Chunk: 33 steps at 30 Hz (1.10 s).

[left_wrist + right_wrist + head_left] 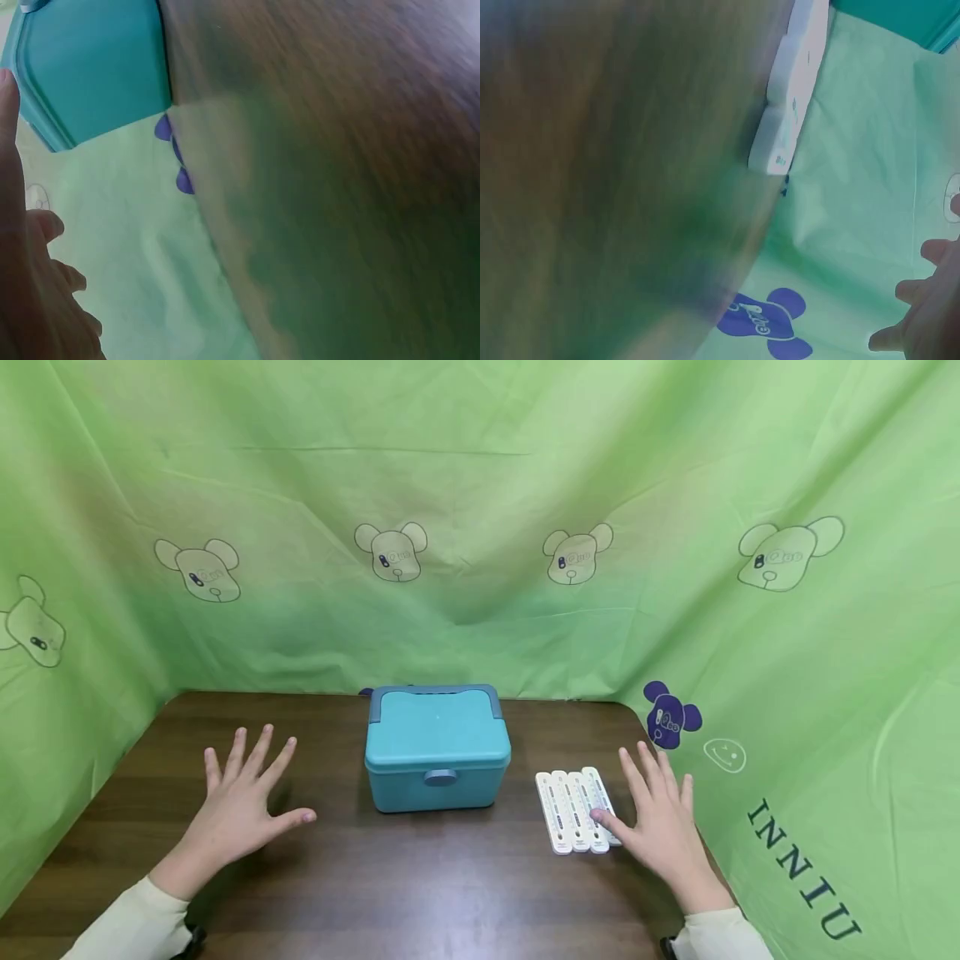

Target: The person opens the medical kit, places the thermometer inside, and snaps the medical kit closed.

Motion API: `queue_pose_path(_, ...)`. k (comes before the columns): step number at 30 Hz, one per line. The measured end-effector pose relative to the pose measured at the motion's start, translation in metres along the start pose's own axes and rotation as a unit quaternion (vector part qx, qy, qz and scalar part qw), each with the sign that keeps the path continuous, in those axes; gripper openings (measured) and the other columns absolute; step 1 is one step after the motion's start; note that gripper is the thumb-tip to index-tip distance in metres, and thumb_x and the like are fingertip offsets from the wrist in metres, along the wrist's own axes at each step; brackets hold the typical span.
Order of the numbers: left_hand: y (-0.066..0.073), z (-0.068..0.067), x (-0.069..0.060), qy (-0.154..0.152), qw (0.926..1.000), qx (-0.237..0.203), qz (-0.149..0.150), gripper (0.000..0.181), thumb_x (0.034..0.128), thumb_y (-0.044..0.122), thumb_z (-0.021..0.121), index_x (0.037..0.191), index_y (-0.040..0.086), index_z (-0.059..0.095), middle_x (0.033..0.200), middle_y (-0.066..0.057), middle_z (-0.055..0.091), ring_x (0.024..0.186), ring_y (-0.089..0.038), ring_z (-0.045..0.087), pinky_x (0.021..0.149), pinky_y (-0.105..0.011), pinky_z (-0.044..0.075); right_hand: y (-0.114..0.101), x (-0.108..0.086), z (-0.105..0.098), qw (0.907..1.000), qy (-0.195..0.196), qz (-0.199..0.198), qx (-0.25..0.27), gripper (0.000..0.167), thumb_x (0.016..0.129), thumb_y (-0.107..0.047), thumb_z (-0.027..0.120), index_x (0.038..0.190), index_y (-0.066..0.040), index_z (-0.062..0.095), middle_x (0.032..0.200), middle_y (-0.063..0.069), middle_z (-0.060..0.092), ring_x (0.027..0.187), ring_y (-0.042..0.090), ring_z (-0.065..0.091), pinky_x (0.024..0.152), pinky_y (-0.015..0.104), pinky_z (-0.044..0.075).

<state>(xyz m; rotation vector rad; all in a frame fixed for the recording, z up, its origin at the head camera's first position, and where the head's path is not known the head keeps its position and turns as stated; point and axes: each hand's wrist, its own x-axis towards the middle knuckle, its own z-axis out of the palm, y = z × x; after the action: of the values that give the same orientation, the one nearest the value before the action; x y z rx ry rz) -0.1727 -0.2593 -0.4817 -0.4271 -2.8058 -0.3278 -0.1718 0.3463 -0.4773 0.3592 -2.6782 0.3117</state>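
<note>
Your left hand [238,810] is spread left of the box [438,735]; your right hand [663,827], also spread, hovers by the strips [572,810].

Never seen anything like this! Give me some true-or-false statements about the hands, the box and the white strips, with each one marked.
1. The lid of the teal box is closed. True.
2. Four white strips lie side by side on the brown table. True.
3. In the head view, the strips lie left of the box. False: they lie to its right, near the right hand.
4. The left hand has its fingers spread. True.
5. The left hand is gripping the box. False: it holds nothing.
6. The backdrop is plain red. False: it is a green cloth with printed animal faces.
</note>
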Motion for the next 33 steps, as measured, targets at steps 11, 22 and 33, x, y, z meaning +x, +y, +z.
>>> queue_pose_path(11, 0.017, -0.003, 0.01, -0.011, 0.9961, -0.082, -0.031, 0.116, 0.0845, 0.065, 0.074, 0.167, 0.019, 0.006, 0.173, -0.012, -0.005, 0.156, -0.038, -0.017, 0.117, -0.074, -0.012, -0.029, 0.003, 0.0, 0.9987, 0.015, 0.028, 0.04, 0.113, 0.081, -0.059, 0.079, 0.166, -0.018, 0.018, 0.171, 0.014, 0.017, 0.156, 0.044, 0.01, 0.123, 0.067, -0.005)
queue_pose_path(22, 0.041, 0.01, 0.017, -0.016, 0.9824, -0.181, -0.044, 0.118, 0.0852, 0.06, 0.076, 0.166, 0.017, 0.003, 0.173, -0.013, 0.001, 0.158, -0.039, -0.007, 0.121, -0.072, 0.0, -0.069, 0.007, 0.002, 0.9911, 0.041, 0.07, 0.106, 0.107, 0.082, -0.052, 0.082, 0.163, -0.01, 0.027, 0.167, 0.018, 0.026, 0.152, 0.046, 0.022, 0.125, 0.064, 0.005)
queue_pose_path(33, 0.067, 0.017, 0.029, -0.041, 0.9525, -0.292, -0.077, 0.117, 0.086, 0.057, 0.077, 0.166, 0.022, 0.0, 0.174, -0.005, 0.001, 0.159, -0.038, 0.004, 0.117, -0.075, 0.019, -0.109, 0.012, 0.01, 0.978, 0.081, 0.103, 0.162, 0.095, 0.079, -0.044, 0.088, 0.155, -0.01, 0.042, 0.154, 0.017, 0.046, 0.142, 0.041, 0.039, 0.116, 0.063, 0.025)
